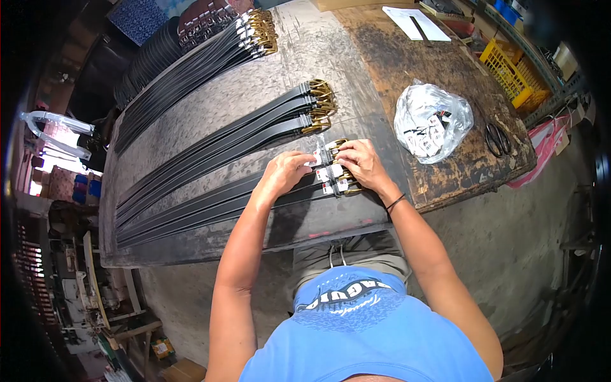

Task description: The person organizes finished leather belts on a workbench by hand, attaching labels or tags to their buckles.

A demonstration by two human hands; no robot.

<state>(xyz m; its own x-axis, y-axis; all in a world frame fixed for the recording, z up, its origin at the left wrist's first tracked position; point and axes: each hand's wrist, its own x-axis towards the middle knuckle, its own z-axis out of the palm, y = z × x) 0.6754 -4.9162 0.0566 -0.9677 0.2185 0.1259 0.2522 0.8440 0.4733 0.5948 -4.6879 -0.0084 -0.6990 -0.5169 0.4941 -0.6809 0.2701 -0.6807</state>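
Several dark belts (242, 196) lie side by side near the table's front edge, with brass-coloured buckles and white tags (332, 172) at their right end. My left hand (287, 170) has its thumb and fingers pinched on a white tag at the left side of the buckle ends. On the right side, my right hand (364, 163) has its fingers closed on a brass buckle, partly hiding it. Just behind lies a second group of belts (254, 118) with brass buckles (321, 102), no white tags visible on it.
Tagged belts (191, 70) lie at the back left of the table (305, 57). To the right are a plastic bag of tags (433, 121), black scissors (497, 139) and a white paper (407, 24). A yellow crate (506, 73) stands beyond the right edge.
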